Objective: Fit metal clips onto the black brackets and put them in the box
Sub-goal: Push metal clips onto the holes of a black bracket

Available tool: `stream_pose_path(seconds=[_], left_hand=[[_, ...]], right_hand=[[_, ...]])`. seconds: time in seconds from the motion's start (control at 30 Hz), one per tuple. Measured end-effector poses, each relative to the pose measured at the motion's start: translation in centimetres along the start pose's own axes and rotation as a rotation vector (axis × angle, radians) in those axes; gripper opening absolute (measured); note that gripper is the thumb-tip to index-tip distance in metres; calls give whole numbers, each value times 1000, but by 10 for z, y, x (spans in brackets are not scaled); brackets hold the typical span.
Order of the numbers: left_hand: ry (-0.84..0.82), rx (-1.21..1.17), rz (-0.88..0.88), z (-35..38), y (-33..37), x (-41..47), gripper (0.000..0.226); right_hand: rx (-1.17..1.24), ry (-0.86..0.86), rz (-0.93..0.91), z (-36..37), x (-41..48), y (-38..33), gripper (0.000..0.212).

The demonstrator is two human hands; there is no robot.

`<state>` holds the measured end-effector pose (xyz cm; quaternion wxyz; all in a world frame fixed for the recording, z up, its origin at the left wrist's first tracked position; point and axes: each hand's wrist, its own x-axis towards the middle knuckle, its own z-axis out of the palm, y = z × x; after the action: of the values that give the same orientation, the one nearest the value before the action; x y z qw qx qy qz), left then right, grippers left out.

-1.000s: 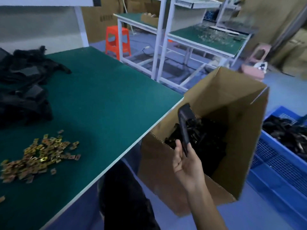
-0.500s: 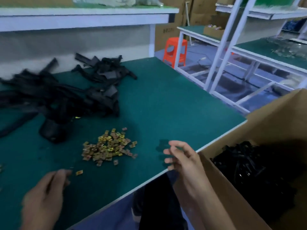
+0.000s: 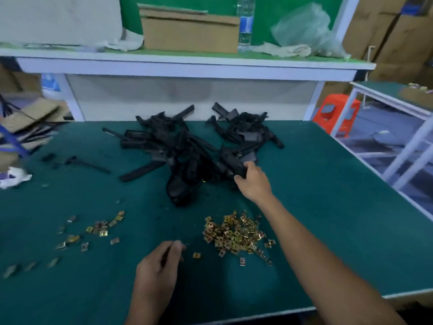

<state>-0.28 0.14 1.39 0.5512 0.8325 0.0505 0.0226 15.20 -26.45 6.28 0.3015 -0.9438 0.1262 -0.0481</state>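
A tangled pile of black brackets (image 3: pixel 187 151) lies at the middle back of the green table (image 3: pixel 328 195). My right hand (image 3: pixel 251 181) reaches to the pile's near right edge, its fingers curled round one black bracket (image 3: pixel 230 161). Gold metal clips (image 3: pixel 236 233) form a heap just under that forearm. More scattered clips (image 3: pixel 100 229) lie to the left. My left hand (image 3: pixel 159 266) rests near the front edge with fingertips pinched together; whether a clip sits between them is hidden. A single clip (image 3: pixel 196 255) lies just right of it. The box is out of view.
A loose black rod (image 3: pixel 87 163) and a crumpled white scrap (image 3: pixel 13 177) lie at the left. A white shelf (image 3: pixel 187 66) above the table's back carries a cardboard box (image 3: pixel 189 31) and a bottle (image 3: pixel 244 22). An orange stool (image 3: pixel 335 113) stands to the right.
My view swung left from the box to the table. My right hand dropped its bracket into the box, then reached forward and took hold of a bracket in the pile. My left hand came into view.
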Motion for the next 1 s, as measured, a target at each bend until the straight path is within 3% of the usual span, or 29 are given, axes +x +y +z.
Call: stream_pose_path(seconds=[0.07,0.17,0.33,0.47,0.53,0.67,0.77,0.9,1.0], left_hand=[[-9,8,10,-2,3,-1,23],[-37,9,9,-3,2,0,22],[-37,-9,12,-4,1,-2,22],[-69,13,2,-4,8,-6,22],[-120,-14,15,-1,20,-15,13],[-321,-122,75,15,45,-47,35],[-395,-147,31,26,51,-54,13],[-354,-121,-2,21,40,-49,14],[-145,159,191,12,19,-36,16]], right_hand=[[-87,-2,33,8,11,3,49],[-126,182,-36,6,15,2,29],[381,370,33,-41,-12,-6,24],[920,223,61,-66,-83,-6,23],[934,152,30,-53,-131,0,22],[936,-2,61,-7,-221,-3,21],[973,-45,131,11,-255,2,18],[1200,-23,295,17,-268,11,24],[1369,3,356,20,-260,10,18]])
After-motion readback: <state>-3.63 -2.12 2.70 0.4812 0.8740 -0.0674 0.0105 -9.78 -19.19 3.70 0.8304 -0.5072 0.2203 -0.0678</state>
